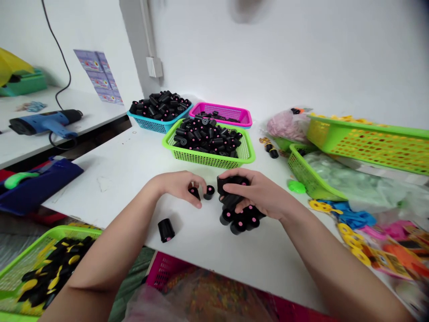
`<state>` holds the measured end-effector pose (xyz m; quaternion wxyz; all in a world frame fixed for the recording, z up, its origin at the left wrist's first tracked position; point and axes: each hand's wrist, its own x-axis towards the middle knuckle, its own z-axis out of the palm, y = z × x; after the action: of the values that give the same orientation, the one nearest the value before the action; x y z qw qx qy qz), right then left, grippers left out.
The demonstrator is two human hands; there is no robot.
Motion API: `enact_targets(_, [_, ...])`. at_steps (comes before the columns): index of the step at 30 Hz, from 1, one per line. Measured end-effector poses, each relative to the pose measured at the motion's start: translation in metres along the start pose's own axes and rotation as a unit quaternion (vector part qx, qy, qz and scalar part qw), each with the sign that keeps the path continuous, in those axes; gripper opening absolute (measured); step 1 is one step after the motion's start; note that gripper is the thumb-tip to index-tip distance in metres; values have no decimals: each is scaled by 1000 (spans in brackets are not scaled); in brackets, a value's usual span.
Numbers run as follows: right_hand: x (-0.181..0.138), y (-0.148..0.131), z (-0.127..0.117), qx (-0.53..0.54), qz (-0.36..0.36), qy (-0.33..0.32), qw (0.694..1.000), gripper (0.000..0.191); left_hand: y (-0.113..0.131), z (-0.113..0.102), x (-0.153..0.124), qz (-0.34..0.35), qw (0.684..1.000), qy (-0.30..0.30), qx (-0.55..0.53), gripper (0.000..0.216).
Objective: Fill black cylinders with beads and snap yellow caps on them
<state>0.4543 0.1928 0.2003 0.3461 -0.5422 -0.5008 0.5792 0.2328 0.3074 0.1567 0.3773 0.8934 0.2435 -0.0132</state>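
Note:
My right hand (259, 192) is curled over a pile of small black wheels with pink hubs (239, 217) on the white table (127, 174), gripping several of them. My left hand (181, 184) rests beside it, fingers pinched on one black wheel (194, 192). Another wheel (209, 191) stands between the two hands. A single black wheel (166, 230) lies apart near the table's front edge.
Behind the hands stand a green basket (204, 156), a blue basket (157, 123) and a pink basket (228, 114), all holding black wheels. More green baskets (368, 143), plastic bags and yellow parts crowd the right. A blue heat gun (43, 121) lies far left.

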Motion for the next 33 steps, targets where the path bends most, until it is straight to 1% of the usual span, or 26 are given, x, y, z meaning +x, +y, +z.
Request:
enact_targets(2, [0,0,0,-3,2,-2,1000,32,-1,6,3,2,1000,24,11,64])
enact_targets(3, [0,0,0,-5,6,-2,1000,32,-2,9,5,5,1000,26,0,70])
enact_targets(5, [1,1,2,-8,16,2,1000,30,-4,13,6,17,999,15,-41,76])
enact_targets(7, [2,2,3,-8,21,3,1000,30,-4,14,5,28,997,26,-69,83])
enact_targets(8, [2,3,4,-7,20,4,1000,30,-3,14,4,39,996,49,-71,86])
enact_targets(10, [4,6,5,-1,13,7,1000,31,1,12,2,86,987,121,-63,88])
enact_targets(11, [5,8,6,5,9,9,1000,32,4,11,2,119,978,156,-64,86])
enact_targets(12, [7,10,7,12,7,9,1000,33,6,11,2,151,969,178,-74,83])
enact_targets(14, [9,13,8,25,5,5,1000,34,12,14,5,190,957,183,-121,70])
enact_targets(16, [10,15,10,31,4,0,1000,36,15,19,9,198,947,168,-189,57])
enact_targets(18, [10,15,11,37,-8,2,999,37,17,23,13,199,931,165,-258,48])
enact_targets(20, [9,14,11,55,-27,13,998,37,17,24,15,196,910,191,-311,41])
enact_targets(22, [9,10,9,79,-30,29,996,38,15,21,14,178,897,239,-327,34])
enact_targets(23, [9,9,7,90,-25,36,995,38,14,18,12,165,897,266,-313,31])
enact_targets(25, [8,5,4,108,-15,46,993,37,11,12,8,133,909,308,-248,31])
enact_targets(27, [7,2,0,114,-9,47,992,33,6,4,3,86,933,314,-151,37])
enact_targets(29, [4,-1,-2,106,-6,42,993,29,-1,-2,0,30,956,288,-52,37])
enact_targets(31, [2,-3,-3,92,-8,33,995,28,-8,-6,-1,-13,972,232,26,32])
enact_targets(33, [0,-5,-4,80,-26,33,996,27,-16,-7,1,-9,984,169,58,29])
